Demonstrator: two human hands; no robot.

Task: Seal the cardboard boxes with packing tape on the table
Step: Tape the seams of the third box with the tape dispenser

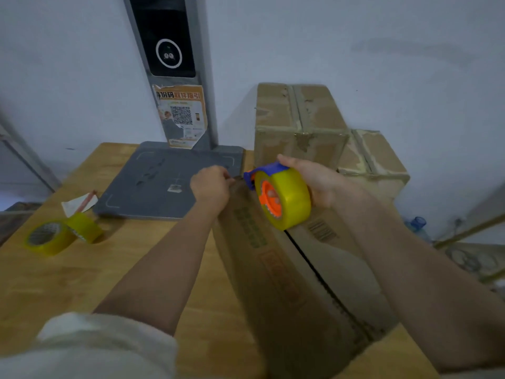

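Observation:
A long cardboard box (287,283) lies on the wooden table (82,283), its two top flaps closed with a dark seam running along the middle. My right hand (314,181) grips a tape dispenser (281,198) with a yellow roll, orange hub and blue cutter, held just above the box's far end. My left hand (210,184) is closed at the far end of the box, fingers pinched right by the dispenser's blue cutter; the tape end itself is too thin to make out.
Two taped cardboard boxes (300,124) stand stacked against the wall behind. A grey scale platform (153,181) with a post and screen sits at the table's back. Two spare yellow tape rolls (54,236) and a paper scrap (79,203) lie at the left.

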